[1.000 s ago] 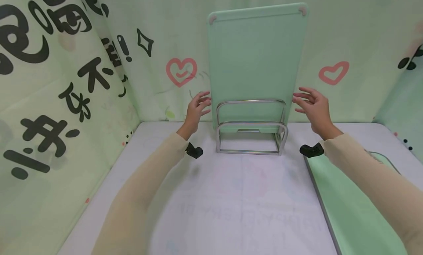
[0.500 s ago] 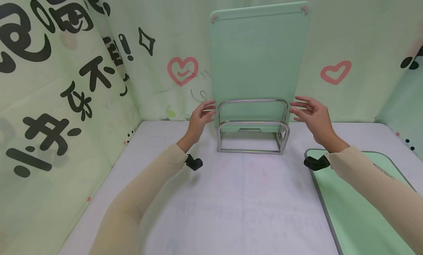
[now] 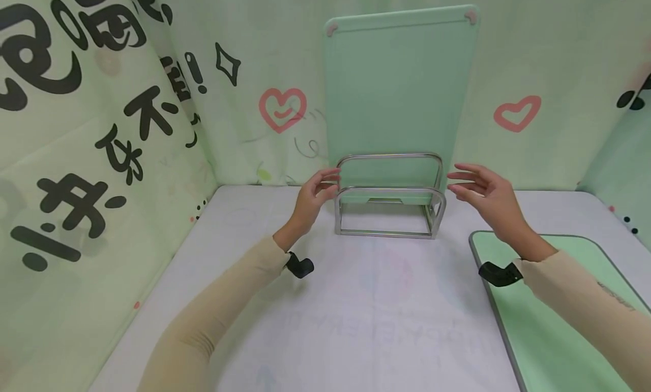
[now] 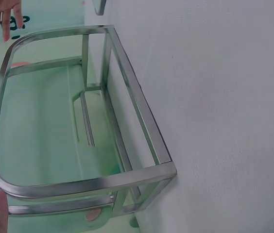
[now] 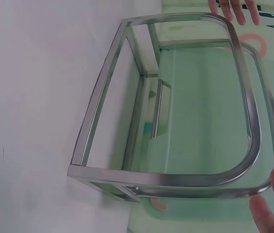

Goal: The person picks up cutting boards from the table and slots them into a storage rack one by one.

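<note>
A pale green cutting board (image 3: pixel 396 87) with pink corners stands upright in a silver metal rack (image 3: pixel 389 187) at the back of the table. My left hand (image 3: pixel 311 197) is beside the rack's left side, fingers loosely bent and holding nothing. It is too close to tell whether its fingertips touch the frame. To the right of the rack, my right hand (image 3: pixel 490 197) hangs in the air, fingers spread and grasping nothing. Both wrist views show the rack (image 4: pixel 159 138) close up, with the cutting board (image 5: pixel 200 111) behind its bars.
A second green board (image 3: pixel 554 301) with a grey rim lies flat on the right of the white table (image 3: pixel 356 313), partly under my right forearm. Printed green curtains (image 3: pixel 244 143) close off the back and both sides.
Both hands have moved down from the board's side edges to the height of the rack. The board and rack have stayed in place. More of the flat board shows beside my right forearm.
</note>
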Motion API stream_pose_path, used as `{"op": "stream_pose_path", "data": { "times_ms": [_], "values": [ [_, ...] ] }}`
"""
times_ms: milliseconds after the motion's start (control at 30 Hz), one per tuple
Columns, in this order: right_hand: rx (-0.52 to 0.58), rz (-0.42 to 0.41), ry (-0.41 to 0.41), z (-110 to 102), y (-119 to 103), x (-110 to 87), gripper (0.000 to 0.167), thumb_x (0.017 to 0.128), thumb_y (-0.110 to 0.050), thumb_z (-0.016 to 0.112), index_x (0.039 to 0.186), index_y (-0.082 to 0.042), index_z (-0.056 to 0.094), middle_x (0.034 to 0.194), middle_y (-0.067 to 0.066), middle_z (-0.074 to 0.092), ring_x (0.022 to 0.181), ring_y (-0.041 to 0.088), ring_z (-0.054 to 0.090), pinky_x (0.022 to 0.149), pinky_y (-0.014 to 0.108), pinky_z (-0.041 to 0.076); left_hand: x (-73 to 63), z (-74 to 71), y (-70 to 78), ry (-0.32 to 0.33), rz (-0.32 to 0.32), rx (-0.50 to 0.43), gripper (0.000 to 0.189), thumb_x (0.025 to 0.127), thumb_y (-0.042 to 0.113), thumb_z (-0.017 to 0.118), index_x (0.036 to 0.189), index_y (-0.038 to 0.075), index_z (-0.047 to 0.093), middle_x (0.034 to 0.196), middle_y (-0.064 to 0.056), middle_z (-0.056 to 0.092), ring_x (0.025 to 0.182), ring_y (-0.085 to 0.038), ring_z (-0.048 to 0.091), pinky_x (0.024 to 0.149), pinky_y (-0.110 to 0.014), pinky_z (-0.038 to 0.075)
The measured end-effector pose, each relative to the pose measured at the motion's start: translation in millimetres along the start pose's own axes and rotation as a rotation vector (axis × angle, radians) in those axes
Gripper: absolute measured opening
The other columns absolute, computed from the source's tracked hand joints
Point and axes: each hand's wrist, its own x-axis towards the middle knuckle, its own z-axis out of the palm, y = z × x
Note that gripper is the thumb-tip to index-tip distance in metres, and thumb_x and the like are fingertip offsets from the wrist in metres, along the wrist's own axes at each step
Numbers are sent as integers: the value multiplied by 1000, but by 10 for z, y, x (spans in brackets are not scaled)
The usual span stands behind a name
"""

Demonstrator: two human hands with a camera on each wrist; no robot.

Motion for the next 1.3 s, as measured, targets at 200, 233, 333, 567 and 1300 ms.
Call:
{"op": "stream_pose_path", "data": {
  "times_ms": [200, 233, 333, 567, 1300],
  "values": [
    [-52, -16, -21, -62, -37, -143, 47, 90, -8, 61, 136, -12, 48, 107, -30, 59, 96, -14, 59, 78, 4, 46, -66, 46, 13, -15, 51, 31, 37, 94, 5, 52, 130, -4, 48, 124, -29, 54, 109, -37, 55, 94, -43, 49],
    [-65, -15, -23, -73, -45, -166, 48, 91, -9, 61, 136, -12, 48, 107, -30, 58, 96, -15, 59, 78, 3, 46, -79, 55, 22, -16, 55, 26, 37, 94, 5, 52, 130, -4, 48, 124, -29, 53, 110, -37, 55, 94, -45, 49],
    [-90, -13, -26, -103, -68, -232, 49, 91, -10, 61, 138, -13, 46, 108, -31, 57, 95, -16, 59, 77, 2, 45, -115, 83, 33, -28, 61, 11, 37, 94, 4, 51, 130, -4, 48, 125, -30, 52, 111, -38, 55, 95, -48, 47],
    [-93, -19, -22, -195, -57, -340, 53, 90, -3, 60, 139, -13, 44, 111, -29, 59, 95, -14, 60, 75, 3, 47, -188, 194, 56, -71, 77, 1, 38, 94, 3, 51, 131, -4, 47, 125, -28, 53, 112, -38, 55, 92, -33, 49],
    [76, -12, 57, -712, 88, -528, 55, 90, 8, 54, 140, -11, 41, 112, -19, 64, 93, -9, 64, 75, 4, 48, -250, 921, 66, -221, -102, -162, 41, 96, 6, 50, 136, 0, 44, 126, -25, 53, 111, -39, 55, 90, -27, 52]
  ]
}}
